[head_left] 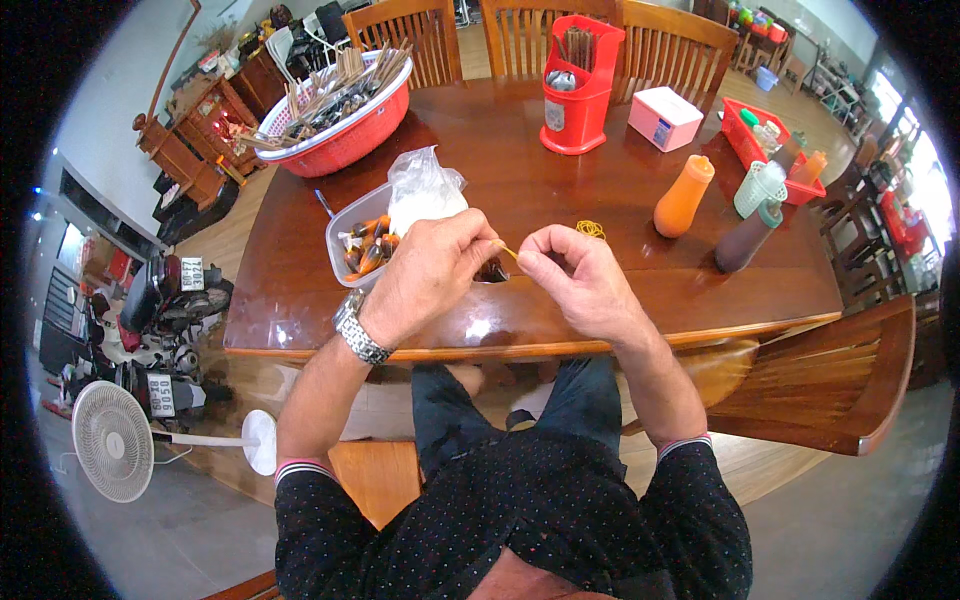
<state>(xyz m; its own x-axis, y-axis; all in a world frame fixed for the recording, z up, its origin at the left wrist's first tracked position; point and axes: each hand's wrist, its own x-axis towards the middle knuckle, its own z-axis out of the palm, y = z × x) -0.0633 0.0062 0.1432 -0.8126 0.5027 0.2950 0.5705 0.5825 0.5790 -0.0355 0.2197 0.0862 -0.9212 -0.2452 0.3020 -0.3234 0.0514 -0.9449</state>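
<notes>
Band (508, 250), apparently one, between two hands (432, 262) (585, 283)

- Your view looks down from your head — your dark shirt (520, 480) fills the lower middle.
- It faces ahead over the table (770, 290), your left hand (435, 255) and right hand (582, 275) close below.
- Fisheye-wide, it bends toward a dark rim.

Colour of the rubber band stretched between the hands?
The rubber band is yellow; head view.
</notes>
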